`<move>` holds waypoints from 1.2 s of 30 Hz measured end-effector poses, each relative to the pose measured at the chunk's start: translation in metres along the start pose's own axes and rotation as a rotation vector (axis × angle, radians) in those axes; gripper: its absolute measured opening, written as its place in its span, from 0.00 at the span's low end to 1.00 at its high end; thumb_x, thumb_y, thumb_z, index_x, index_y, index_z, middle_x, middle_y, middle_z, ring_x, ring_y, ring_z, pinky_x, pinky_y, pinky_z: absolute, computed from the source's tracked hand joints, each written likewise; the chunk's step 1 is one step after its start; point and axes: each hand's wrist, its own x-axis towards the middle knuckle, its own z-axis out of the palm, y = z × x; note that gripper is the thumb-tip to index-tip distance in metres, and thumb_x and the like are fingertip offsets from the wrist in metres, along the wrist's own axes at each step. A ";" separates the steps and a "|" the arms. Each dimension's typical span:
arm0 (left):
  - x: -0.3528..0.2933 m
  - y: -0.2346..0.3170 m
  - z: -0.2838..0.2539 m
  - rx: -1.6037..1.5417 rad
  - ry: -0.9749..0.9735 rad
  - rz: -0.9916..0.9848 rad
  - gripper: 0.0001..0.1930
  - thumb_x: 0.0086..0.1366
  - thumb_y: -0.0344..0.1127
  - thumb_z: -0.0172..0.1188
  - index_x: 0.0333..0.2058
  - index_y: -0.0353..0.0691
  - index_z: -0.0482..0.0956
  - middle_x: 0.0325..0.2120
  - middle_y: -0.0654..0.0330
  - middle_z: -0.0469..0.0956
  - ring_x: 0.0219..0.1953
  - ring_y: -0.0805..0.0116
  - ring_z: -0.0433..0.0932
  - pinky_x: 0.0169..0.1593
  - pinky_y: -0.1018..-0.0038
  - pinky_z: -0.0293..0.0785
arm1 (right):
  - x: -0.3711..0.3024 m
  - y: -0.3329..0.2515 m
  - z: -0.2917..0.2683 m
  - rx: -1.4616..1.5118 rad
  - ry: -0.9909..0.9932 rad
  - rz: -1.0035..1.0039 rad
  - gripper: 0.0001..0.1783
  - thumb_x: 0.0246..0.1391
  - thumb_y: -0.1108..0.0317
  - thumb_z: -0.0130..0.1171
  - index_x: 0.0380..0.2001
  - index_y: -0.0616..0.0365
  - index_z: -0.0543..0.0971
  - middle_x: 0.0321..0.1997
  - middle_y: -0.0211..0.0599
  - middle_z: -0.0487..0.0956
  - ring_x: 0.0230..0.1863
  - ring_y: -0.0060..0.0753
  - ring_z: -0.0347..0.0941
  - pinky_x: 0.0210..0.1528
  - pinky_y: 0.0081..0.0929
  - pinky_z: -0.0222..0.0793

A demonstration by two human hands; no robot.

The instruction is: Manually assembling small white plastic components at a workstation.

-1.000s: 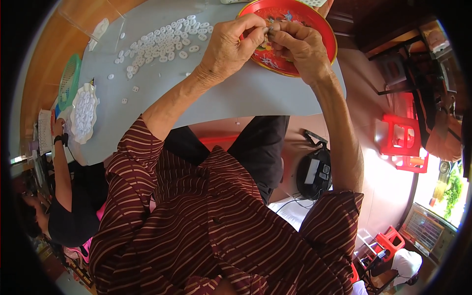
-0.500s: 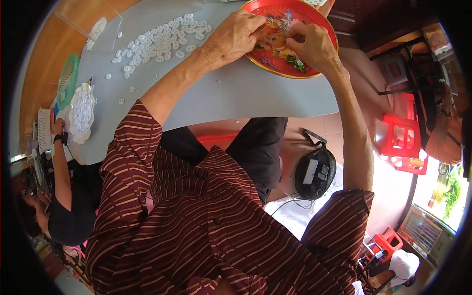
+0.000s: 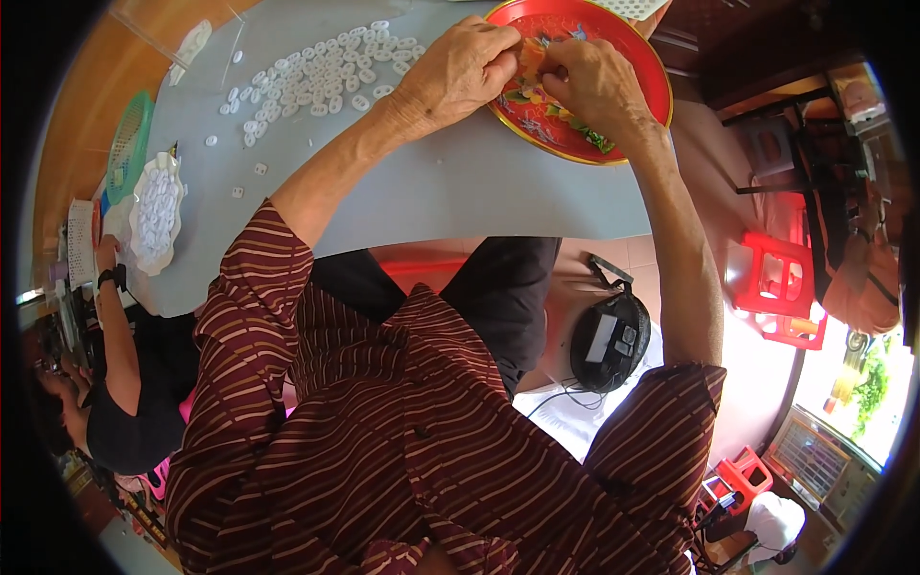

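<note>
A round red tray point(image 3: 653, 93) with a gold rim and a flower pattern sits at the table's far right. My left hand point(image 3: 465, 72) is over its left edge, thumb and fingertips pinched together. Above the middle of the tray, my right hand point(image 3: 602, 91) is closed too, its fingers curled against the thumb. Whatever either hand grips is too small or hidden to make out. Beyond my left forearm, many small white oval pieces point(image 3: 316, 77) with dark marks or holes lie spread out on the grey table point(image 3: 412, 196).
At the table's left stand a scalloped white dish point(image 3: 156, 216) heaped with white pieces and a green basket point(image 3: 129, 144). Another person's arm point(image 3: 115, 335) reaches in there. Right of my legs is a black round bag point(image 3: 610, 340). Red stools point(image 3: 778, 273) stand farther right.
The whole view has shifted slightly. My right hand has moved a little left over the tray, closer to my left hand. Both hands remain closed.
</note>
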 end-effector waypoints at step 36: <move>0.006 0.015 0.000 -1.025 -0.109 -0.483 0.12 0.67 0.36 0.49 0.39 0.35 0.78 0.30 0.69 0.79 0.34 0.77 0.76 0.44 0.78 0.71 | -0.012 -0.004 -0.014 0.948 0.061 0.346 0.13 0.49 0.65 0.58 0.33 0.63 0.81 0.25 0.27 0.78 0.27 0.15 0.71 0.33 0.18 0.68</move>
